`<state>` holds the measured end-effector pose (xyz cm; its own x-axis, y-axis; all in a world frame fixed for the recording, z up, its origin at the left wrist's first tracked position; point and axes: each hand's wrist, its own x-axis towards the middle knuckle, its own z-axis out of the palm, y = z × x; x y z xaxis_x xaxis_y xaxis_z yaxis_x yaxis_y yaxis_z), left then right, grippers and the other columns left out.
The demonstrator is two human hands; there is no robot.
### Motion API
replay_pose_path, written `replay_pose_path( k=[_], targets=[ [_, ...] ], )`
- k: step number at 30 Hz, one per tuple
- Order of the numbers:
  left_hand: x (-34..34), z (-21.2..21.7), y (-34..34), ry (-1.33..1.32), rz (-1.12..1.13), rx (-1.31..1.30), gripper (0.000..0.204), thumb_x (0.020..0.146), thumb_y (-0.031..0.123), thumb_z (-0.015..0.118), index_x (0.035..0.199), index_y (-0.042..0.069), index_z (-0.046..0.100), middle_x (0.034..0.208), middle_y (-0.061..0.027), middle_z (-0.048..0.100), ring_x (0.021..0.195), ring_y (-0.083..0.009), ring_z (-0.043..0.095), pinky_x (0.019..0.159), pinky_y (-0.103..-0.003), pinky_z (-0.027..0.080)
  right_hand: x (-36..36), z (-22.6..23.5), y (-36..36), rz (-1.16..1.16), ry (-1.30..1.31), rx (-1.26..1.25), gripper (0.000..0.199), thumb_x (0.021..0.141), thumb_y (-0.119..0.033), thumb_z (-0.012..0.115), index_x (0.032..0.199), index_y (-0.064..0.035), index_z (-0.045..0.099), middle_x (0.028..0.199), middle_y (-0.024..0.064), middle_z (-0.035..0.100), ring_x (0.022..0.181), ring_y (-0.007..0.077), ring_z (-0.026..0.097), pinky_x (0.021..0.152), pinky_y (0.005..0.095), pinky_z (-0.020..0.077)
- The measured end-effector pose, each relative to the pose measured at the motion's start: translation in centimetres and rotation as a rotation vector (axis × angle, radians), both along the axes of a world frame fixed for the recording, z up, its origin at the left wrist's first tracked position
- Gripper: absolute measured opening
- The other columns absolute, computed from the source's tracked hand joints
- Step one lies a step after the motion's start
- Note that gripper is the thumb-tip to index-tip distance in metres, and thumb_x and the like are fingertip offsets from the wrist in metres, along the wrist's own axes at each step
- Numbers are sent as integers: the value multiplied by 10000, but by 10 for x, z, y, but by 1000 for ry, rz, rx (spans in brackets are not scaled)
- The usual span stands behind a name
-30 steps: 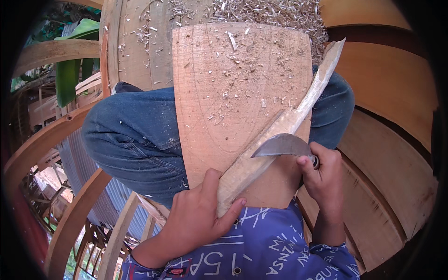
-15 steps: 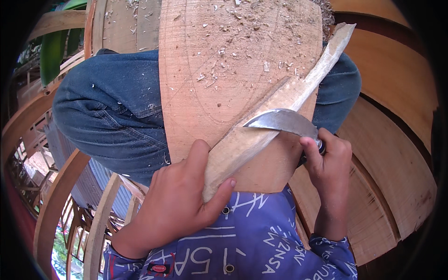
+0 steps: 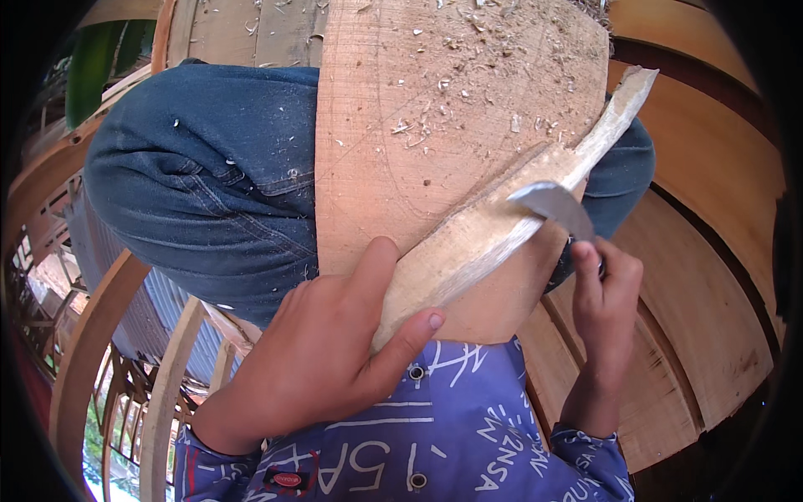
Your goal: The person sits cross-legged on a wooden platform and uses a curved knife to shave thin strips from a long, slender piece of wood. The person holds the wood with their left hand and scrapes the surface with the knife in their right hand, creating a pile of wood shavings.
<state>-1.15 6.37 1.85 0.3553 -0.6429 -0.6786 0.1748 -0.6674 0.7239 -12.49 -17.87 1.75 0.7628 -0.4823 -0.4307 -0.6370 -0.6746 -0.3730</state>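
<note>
A long, roughly hewn piece of pale wood (image 3: pixel 493 222) lies slantwise over a wide flat board (image 3: pixel 360 159). Its narrow end points to the far right, past the board's edge. My left hand (image 3: pixel 326 343) grips the broad near end, thumb on one side and fingers on the other. In my right hand (image 3: pixel 606 293) is a curved knife (image 3: pixel 559 205), the handle mostly hidden by my fingers. The bright hooked blade lies over the middle of the wood, its tip toward the left; whether it touches the surface I cannot tell.
Wood shavings (image 3: pixel 493 79) litter the far part of the board, which rests across my legs in blue jeans (image 3: pixel 209 184). Curved planks (image 3: pixel 703 284) rise on the right. Wooden ribs (image 3: pixel 100 335) and corrugated metal sheeting (image 3: pixel 171 314) stand on the left.
The knife has moved right and farther up along the wood, its blade turned at a different angle. My left hand keeps its grip on the wood; the whole view has shifted slightly.
</note>
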Motion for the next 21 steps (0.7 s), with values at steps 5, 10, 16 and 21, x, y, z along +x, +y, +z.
replay_pose_path(
  k=[5, 10, 16, 21],
  targets=[
    [7, -1, -6, 103, 35, 5, 272, 880, 204, 599, 969, -25, 480, 607, -226, 521, 590, -412, 589, 514, -405, 411, 10, -16, -22, -160, -14, -35, 576, 875, -445, 622, 649, 71, 505, 492, 193, 392, 418, 246, 449, 453, 364, 341],
    [20, -9, -18, 145, -30, -26, 267, 883, 205, 595, 952, -28, 486, 594, -209, 523, 564, -383, 588, 506, -391, 406, 0, 2, 15, 0, 16, 95, 585, 887, -455, 604, 661, 80, 536, 499, 163, 342, 489, 120, 330, 434, 365, 296],
    [16, -8, -12, 141, 21, -24, 262, 884, 206, 593, 927, -32, 494, 568, -179, 505, 528, -336, 583, 495, -372, 402, 1, -11, -34, -201, 59, -74, 592, 927, -436, 548, 720, 119, 569, 495, 97, 399, 510, 123, 374, 468, 346, 319],
    [16, -10, 0, 206, 47, -41, 274, 884, 208, 593, 966, -38, 505, 583, -185, 512, 526, -336, 573, 492, -378, 392, -12, -3, 18, -15, -1, 103, 608, 881, -472, 604, 614, 62, 490, 466, 120, 361, 468, 134, 344, 435, 336, 311]
  ],
)
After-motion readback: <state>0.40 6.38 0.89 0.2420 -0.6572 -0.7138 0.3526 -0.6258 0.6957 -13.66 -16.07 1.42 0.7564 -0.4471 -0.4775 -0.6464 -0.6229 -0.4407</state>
